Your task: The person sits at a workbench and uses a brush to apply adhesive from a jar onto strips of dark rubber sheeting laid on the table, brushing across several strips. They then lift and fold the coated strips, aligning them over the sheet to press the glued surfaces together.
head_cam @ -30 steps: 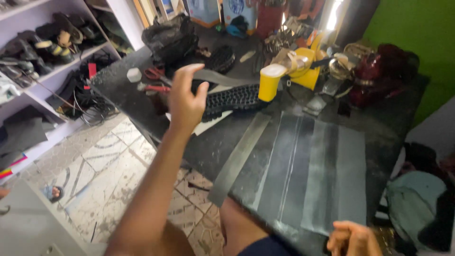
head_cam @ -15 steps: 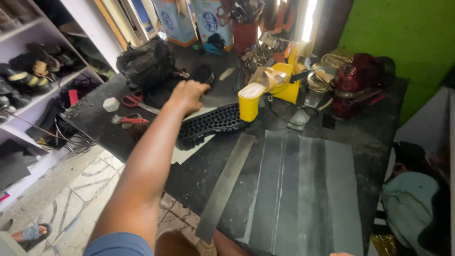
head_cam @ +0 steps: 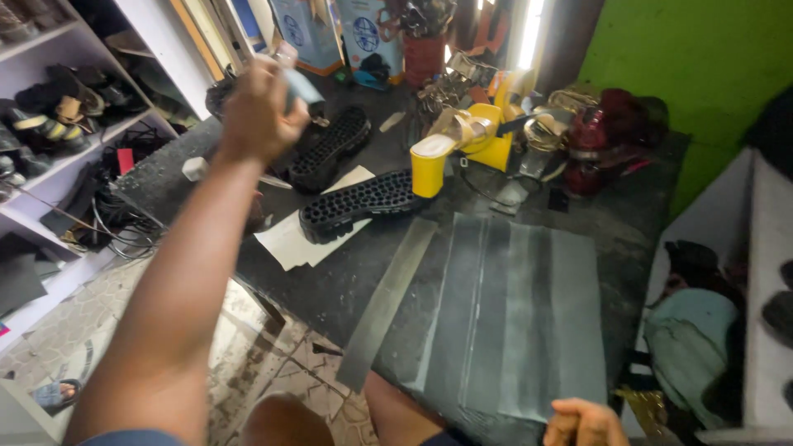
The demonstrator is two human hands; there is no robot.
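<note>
Two black treaded soles [head_cam: 353, 202] lie at my twelve o'clock on the dark worktop [head_cam: 330, 289], one on a white paper sheet [head_cam: 289, 244], with a yellow block-heeled shoe [head_cam: 450, 153] just beyond them and grey sheets [head_cam: 516, 314] nearer me. I see my left hand [head_cam: 256, 107] raised at eleven o'clock, fingers clenched round a small pale-blue thing [head_cam: 301, 83]. My right hand [head_cam: 582, 423] sits curled at the sheets' near edge; white shelves of shoes [head_cam: 58, 116] stand at nine o'clock, a green wall [head_cam: 669, 58] at two.
</note>
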